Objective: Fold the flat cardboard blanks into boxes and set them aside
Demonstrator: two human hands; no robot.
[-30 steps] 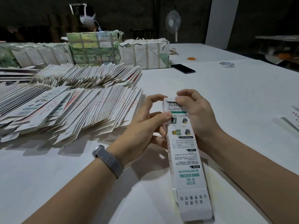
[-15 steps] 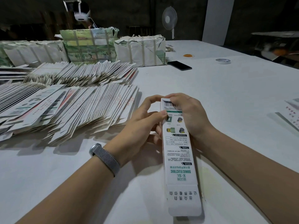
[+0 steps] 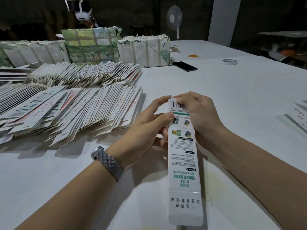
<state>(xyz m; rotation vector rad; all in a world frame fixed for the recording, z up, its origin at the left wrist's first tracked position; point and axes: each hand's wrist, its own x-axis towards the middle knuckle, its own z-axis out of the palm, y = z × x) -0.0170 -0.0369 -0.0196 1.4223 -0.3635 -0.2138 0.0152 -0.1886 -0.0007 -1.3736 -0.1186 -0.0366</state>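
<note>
both hands (image 3: 197, 117) still gripping box (image 3: 182, 156), far flap now folded down

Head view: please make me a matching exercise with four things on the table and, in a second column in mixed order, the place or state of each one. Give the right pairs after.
Things
1. box
2. phone
3. tape roll
4. flat blanks

Places or states
A. fanned out in rows on the left side of the table
B. lying dark and flat beside a strapped bundle
C. held at its far end by the left hand and the right hand
D. alone at the far right of the table

Pairs: 1-C, 2-B, 3-D, 4-A
</note>
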